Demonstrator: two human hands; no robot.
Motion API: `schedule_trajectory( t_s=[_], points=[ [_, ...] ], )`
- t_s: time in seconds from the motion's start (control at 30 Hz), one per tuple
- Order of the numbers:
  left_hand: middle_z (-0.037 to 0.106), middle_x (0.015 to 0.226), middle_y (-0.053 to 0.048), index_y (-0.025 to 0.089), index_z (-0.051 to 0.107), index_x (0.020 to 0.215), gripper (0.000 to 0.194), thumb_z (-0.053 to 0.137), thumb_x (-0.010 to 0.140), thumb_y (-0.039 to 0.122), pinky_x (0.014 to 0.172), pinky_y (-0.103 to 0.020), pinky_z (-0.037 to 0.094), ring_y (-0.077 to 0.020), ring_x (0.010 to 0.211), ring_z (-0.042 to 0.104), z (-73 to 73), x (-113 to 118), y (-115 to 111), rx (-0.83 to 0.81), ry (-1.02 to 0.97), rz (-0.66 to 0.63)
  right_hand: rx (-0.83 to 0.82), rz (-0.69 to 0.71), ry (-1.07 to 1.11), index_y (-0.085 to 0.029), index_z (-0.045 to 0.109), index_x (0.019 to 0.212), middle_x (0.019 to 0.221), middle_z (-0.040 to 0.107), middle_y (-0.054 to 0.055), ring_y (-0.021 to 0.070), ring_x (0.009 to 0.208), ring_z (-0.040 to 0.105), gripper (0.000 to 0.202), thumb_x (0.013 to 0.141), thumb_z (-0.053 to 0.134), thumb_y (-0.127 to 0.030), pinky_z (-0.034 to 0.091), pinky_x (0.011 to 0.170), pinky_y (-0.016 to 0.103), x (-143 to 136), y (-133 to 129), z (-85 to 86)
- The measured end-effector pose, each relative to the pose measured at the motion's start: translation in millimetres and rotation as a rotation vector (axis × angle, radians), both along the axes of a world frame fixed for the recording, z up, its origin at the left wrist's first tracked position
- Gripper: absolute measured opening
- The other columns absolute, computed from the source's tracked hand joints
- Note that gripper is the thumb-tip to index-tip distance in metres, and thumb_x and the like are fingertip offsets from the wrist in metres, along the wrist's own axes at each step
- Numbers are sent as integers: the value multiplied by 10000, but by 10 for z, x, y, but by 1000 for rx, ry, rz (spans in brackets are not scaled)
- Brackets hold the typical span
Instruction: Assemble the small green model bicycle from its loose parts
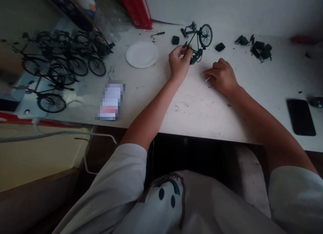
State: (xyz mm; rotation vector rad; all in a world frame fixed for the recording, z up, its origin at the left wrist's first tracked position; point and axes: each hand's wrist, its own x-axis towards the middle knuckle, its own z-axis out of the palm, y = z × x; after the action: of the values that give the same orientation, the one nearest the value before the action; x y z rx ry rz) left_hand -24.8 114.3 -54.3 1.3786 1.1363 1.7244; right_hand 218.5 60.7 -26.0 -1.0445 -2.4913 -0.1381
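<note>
My left hand (pixel 180 60) grips a dark green model bicycle (pixel 197 42) by its frame, near the middle of the table. One spoked wheel shows at the upper right of the model, and its handlebar end points up and away. To the right, my right hand (pixel 222 75) is close to the tabletop with its fingers pinched. A thin, shiny metal piece (pixel 208 78) sticks out from under those fingers; its kind is too small to make out. Small dark green parts, among them one block (pixel 176 40) and another block (pixel 220 46), lie beyond my hands.
Several finished-looking model bicycles (pixel 63 64) crowd the left side. A white plate (pixel 142 55), a small screwdriver (pixel 157 34) and a red box (pixel 137 11) are at the back. A lit phone (pixel 111 101) lies left, a dark phone (pixel 301 117) right. Loose green parts (pixel 261 50) sit back right.
</note>
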Motion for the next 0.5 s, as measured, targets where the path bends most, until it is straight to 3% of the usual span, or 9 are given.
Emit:
schedule_trajectory(
  t_s=[0.1, 0.17, 0.4, 0.5],
  points=[
    [784, 952, -89, 289, 716, 872, 358, 744, 908, 644, 758, -407, 650, -261, 976, 772, 77, 17, -54, -37, -89, 40, -66, 70, -57, -217, 835, 1136, 927, 712, 124, 329, 1101, 626, 378, 1181, 546, -456, 525, 958, 529, -16, 147, 23],
    [783, 945, -87, 287, 716, 864, 344, 729, 912, 627, 811, -436, 659, -262, 968, 768, 120, 27, -79, -35, -89, 34, -100, 90, -65, -225, 827, 1114, 925, 714, 115, 322, 1111, 619, 358, 1172, 557, -453, 522, 984, 528, -42, 199, 38],
    [843, 958, -15, 447, 707, 825, 476, 670, 785, 920, 709, -501, 654, -310, 1021, 794, 47, 45, 49, -49, 8, 47, -28, 131, -230, -248, 843, 1159, 947, 739, 123, 359, 1116, 637, 309, 1064, 549, -254, 530, 909, 518, -71, 189, 142],
    [852, 936, -1, 437, 734, 851, 627, 667, 722, 1047, 728, -480, 666, -279, 978, 783, 66, 82, 44, -22, -24, 16, -19, 171, -267, -228, 816, 1126, 977, 751, 138, 355, 1127, 630, 329, 1131, 493, -286, 516, 909, 515, -99, 178, 206]
  ],
)
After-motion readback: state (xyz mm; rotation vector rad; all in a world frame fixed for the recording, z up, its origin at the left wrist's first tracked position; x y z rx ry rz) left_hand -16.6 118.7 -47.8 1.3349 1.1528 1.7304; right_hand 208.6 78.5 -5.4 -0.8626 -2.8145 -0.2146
